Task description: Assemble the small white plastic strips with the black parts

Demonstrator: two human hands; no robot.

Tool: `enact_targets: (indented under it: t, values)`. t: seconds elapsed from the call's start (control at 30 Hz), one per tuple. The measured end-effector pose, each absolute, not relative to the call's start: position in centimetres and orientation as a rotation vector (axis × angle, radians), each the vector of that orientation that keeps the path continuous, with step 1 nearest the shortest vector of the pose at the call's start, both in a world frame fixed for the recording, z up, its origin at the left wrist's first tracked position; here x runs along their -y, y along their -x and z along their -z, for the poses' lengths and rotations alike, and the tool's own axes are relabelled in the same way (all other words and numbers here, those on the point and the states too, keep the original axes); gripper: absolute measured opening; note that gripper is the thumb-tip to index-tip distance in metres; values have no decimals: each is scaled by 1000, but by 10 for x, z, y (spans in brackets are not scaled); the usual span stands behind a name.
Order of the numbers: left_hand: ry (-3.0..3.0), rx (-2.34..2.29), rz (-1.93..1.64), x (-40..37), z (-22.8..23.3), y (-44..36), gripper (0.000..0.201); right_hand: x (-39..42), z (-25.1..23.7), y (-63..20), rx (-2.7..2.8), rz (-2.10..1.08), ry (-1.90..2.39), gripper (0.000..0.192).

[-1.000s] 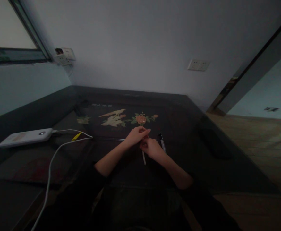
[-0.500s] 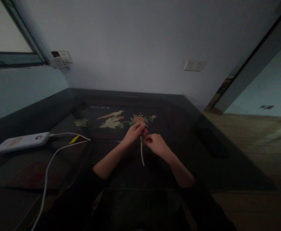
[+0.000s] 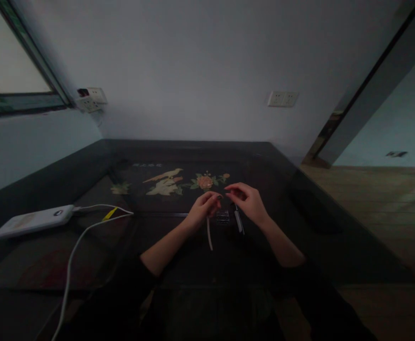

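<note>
Dark lacquered table with inlaid bird and flowers at centre frame, left hand pinching a white strip hanging down, right hand loosely curled and empty above a pen, white power bank at left, 2 wall sockets upper centre.

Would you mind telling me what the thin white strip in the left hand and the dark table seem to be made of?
The thin white strip, hanging from the left hand, looks like flexible plastic or paper, matte; it droops in a slight curve. The dim light leaves this open. The dark table looks like glossy lacquered wood, with an inlaid or painted bird-and-flower picture and faint sheen.
</note>
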State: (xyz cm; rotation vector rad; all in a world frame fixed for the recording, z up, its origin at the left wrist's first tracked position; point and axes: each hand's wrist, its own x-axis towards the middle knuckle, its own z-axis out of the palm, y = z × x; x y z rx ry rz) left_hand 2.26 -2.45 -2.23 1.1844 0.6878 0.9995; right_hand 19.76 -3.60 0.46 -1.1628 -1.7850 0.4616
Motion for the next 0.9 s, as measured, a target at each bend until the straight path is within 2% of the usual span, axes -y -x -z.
enact_targets:
  t: [0.2,0.53,0.73,0.9]
  values:
    - [-1169,-641,-988,27,34,-24,40,48,0,-182,2000,-291,1047,33]
    - [-1190,-638,-973,27,46,-24,42,53,19,-175,2006,-169,1021,22]
    - [-1231,-659,-1016,23,45,-23,38,55,16,-175,1856,-288,1022,15]
    - [-1272,-718,-1064,18,43,-20,34,52,19,-173,1597,-545,1096,11]
